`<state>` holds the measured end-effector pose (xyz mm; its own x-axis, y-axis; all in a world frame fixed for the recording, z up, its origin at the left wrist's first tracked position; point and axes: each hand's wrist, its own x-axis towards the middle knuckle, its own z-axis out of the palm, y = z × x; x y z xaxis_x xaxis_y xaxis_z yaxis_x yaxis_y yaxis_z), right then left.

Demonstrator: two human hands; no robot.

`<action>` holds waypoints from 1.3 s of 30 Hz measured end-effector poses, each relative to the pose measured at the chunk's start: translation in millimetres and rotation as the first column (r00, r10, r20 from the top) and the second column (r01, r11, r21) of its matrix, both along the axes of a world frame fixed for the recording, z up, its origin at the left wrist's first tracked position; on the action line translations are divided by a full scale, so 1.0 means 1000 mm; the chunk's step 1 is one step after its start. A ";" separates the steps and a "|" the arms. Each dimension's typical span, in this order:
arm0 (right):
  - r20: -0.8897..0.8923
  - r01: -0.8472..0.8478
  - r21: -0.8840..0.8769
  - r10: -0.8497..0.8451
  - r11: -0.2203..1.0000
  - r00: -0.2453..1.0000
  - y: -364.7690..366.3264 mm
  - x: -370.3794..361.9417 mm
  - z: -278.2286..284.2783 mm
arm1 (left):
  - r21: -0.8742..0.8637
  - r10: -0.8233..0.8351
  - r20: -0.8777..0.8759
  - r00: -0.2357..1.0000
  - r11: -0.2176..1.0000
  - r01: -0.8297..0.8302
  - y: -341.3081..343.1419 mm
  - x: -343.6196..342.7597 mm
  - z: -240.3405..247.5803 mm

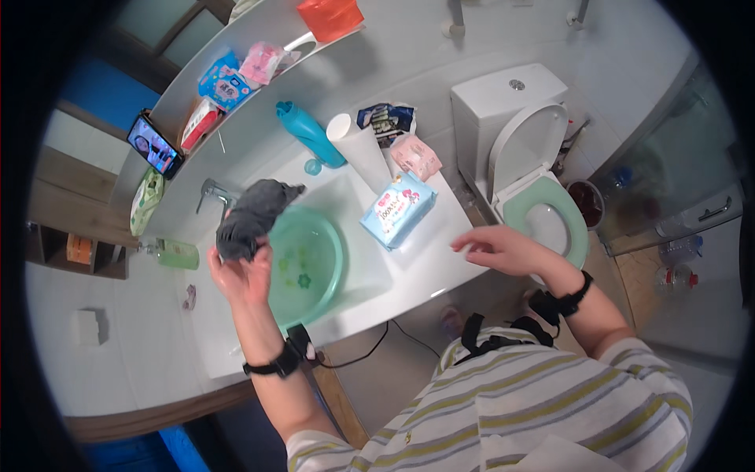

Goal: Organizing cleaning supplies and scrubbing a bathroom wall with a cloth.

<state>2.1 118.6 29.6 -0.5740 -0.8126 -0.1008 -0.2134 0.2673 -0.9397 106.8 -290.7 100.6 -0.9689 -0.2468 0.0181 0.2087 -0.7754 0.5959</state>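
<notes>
A bunched dark grey cloth [255,216] is gripped in my left hand [245,275], raised over the left rim of a green plastic basin [340,259]. Part of the cloth hangs across the basin's far edge, close to the chrome faucet [214,193]. The basin sits in the white sink and holds water, with green flower shapes at its bottom. My right hand [499,248] is empty, its fingers stretched out above the counter's front right edge. Nearest to it lies a blue and white pack of wipes [399,209].
Behind the wipes stand a white paper roll [358,149], a teal bottle [309,134] and a pink pack [417,156]. A green soap bottle [174,253] is left of the sink. A phone [155,146] leans on the ledge. The toilet [519,149] is at the right, lid up.
</notes>
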 end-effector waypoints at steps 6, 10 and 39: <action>0.656 -0.283 -0.429 0.511 0.858 0.555 -0.025 0.000 -0.007 | -0.309 0.108 0.086 0.990 0.948 -0.076 0.170 0.045 -0.013; 0.834 0.166 -0.536 0.487 0.828 0.260 0.004 -0.006 -0.021 | -0.537 0.130 0.192 0.973 0.843 -0.006 0.275 0.016 -0.067; 0.363 0.395 0.220 -0.450 0.892 0.816 -0.004 -0.142 -0.407 | -0.569 0.306 0.302 0.903 -0.702 0.428 0.321 -0.105 -0.153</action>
<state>-139.9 114.7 -377.5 -0.7461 -0.4629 -0.4785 0.3291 0.3683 -0.8695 1.9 29.9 -52.5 -0.9798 -0.1111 -0.1664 -0.1207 0.9915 0.0484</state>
